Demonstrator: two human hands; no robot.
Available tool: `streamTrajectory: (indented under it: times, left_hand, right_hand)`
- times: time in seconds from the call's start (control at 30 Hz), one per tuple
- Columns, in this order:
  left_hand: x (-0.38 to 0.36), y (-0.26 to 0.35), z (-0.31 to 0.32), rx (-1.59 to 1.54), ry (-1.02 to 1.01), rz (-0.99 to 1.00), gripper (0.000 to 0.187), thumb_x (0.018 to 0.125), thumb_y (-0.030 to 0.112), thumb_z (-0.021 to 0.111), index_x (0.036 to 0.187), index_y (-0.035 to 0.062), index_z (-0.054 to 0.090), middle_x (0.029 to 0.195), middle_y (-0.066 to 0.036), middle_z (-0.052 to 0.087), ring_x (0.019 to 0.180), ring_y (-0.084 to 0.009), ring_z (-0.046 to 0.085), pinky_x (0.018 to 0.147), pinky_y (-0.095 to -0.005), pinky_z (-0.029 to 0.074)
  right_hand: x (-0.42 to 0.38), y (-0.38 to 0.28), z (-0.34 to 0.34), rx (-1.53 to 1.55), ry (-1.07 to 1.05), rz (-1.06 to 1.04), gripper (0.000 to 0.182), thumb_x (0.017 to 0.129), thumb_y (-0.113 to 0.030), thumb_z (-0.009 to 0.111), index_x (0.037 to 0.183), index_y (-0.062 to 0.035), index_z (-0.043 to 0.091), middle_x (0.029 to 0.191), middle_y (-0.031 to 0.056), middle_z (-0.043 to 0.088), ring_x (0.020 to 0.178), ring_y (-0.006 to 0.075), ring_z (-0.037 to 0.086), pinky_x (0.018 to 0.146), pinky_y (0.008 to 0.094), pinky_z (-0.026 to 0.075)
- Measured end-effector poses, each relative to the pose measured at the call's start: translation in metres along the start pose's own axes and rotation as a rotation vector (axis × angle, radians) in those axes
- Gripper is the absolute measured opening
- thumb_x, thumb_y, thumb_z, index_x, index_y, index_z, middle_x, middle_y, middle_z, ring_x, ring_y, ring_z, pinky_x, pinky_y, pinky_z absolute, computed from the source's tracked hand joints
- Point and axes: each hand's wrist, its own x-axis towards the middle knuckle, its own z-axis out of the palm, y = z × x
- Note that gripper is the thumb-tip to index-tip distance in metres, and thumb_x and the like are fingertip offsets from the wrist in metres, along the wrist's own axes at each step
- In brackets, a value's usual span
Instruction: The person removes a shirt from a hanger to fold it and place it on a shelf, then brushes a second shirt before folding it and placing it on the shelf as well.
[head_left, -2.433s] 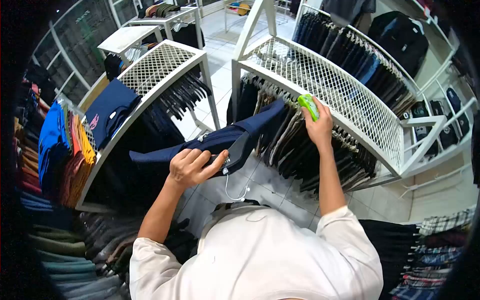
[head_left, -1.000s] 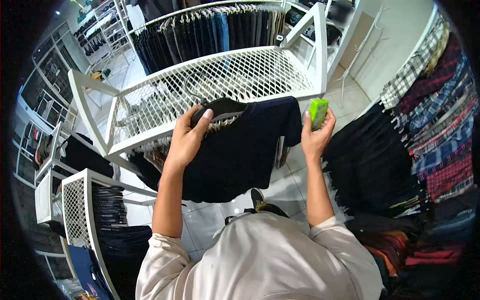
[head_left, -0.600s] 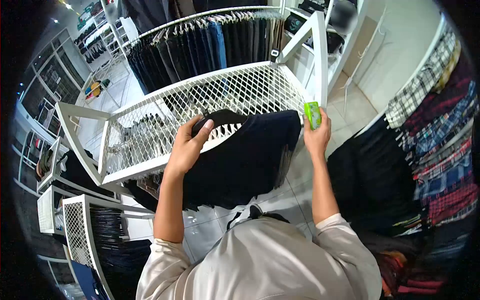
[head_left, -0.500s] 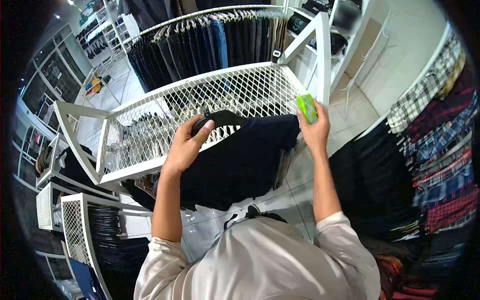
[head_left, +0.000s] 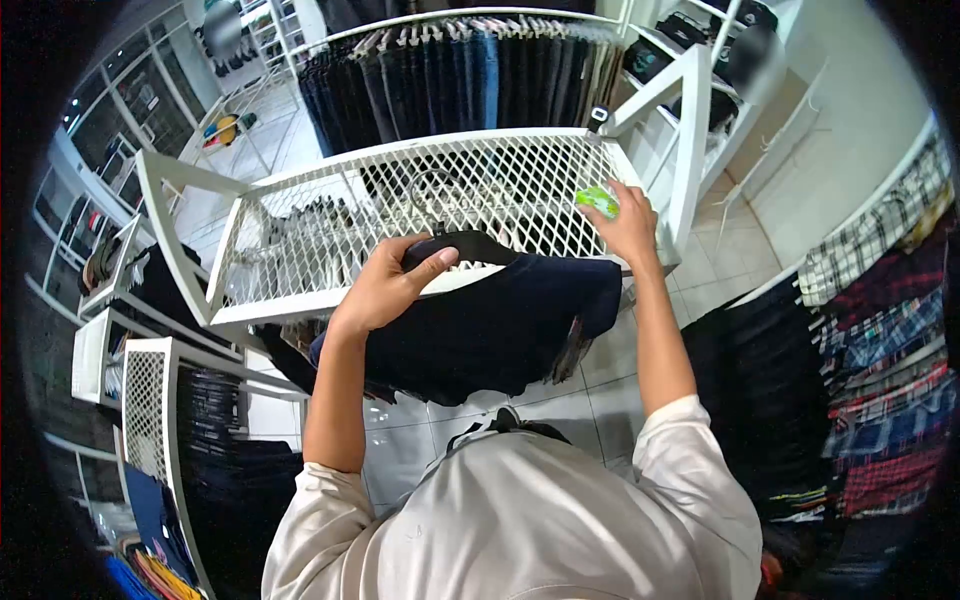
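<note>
A black clothes hanger [head_left: 478, 246] is pinched at its neck by my left hand [head_left: 385, 285], thumb on the near side, its metal hook pointing up. From it hangs a dark navy garment [head_left: 490, 325], spread in front of the white mesh rack [head_left: 228, 318]. My right hand [head_left: 632, 228] is closed around a small bright green object [head_left: 598, 201] with pale patches, held over the right part of the mesh top. What kind of object it is I cannot tell.
Pale clothes on hangers show through the mesh. A small black-and-white device [head_left: 598, 118] sits on the rack's far edge. Behind stands a rail of dark trousers and jeans [head_left: 440, 80]. Plaid shirts [head_left: 890, 370] hang at the right, and another mesh-ended rack [head_left: 148, 400] stands at left.
My right hand has moved the green object inward over the mesh top and tilted it flatter. The hanger's hook now shows upright above my left hand. The view has shifted slightly.
</note>
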Motion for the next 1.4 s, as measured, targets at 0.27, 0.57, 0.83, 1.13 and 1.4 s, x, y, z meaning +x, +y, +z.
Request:
streamTrajectory:
  times: [0.27,0.57,0.83,1.13,1.4]
  left_hand:
    - [-0.068,-0.003,-0.044,-0.025,0.008,-0.133,0.039,0.09,0.037,0.08,0.093,-0.0011,0.074,0.074,0.0,0.067,0.066,-0.0069,0.055,0.058,-0.0253,0.044]
    - [-0.201,-0.036,-0.113,0.068,0.425,-0.057,0.055,0.077,0.028,0.091,0.113,-0.0048,0.066,0.095,-0.007,0.07,0.085,-0.0134,0.063,0.075,-0.0284,0.052]
    - [-0.278,-0.064,-0.082,0.069,0.964,-0.213,0.059,0.077,0.035,0.089,0.118,-0.0012,0.067,0.085,-0.007,0.064,0.069,-0.0142,0.059,0.063,-0.029,0.049]
    - [-0.354,-0.045,-0.143,0.748,0.763,-0.444,0.027,0.088,0.019,0.074,0.107,0.0011,0.073,0.094,-0.014,0.069,0.087,-0.0307,0.066,0.072,-0.0421,0.051]
    - [-0.36,-0.012,-0.16,0.632,0.843,-0.117,0.028,0.083,0.005,0.078,0.11,-0.0002,0.073,0.1,-0.013,0.071,0.098,-0.0275,0.063,0.086,-0.0392,0.052]
  right_hand:
    - [-0.06,-0.137,-0.09,0.725,-0.855,-0.378,0.037,0.094,-0.033,0.072,0.112,-0.0004,0.073,0.102,0.0159,0.076,0.093,0.0234,0.071,0.085,0.0349,0.053]
    - [-0.155,-0.268,-0.078,0.934,-0.996,-0.553,0.031,0.099,-0.022,0.065,0.113,0.0056,0.066,0.097,0.0153,0.074,0.084,0.0187,0.068,0.077,0.034,0.052]
    - [-0.259,-0.397,-0.045,1.184,-0.873,-0.187,0.035,0.098,-0.019,0.065,0.117,0.0096,0.061,0.092,0.0255,0.069,0.08,0.0251,0.07,0.074,0.0361,0.053]
    - [-0.276,-0.439,-0.014,1.18,-0.747,-0.384,0.038,0.097,-0.023,0.068,0.129,-0.0038,0.063,0.108,0.0124,0.059,0.09,0.0213,0.063,0.079,0.0352,0.054]
    - [-0.213,-0.434,0.01,0.77,-0.017,-0.778,0.04,0.094,-0.02,0.07,0.132,-0.0111,0.062,0.127,0.0126,0.058,0.111,0.0335,0.059,0.1,0.0416,0.043]
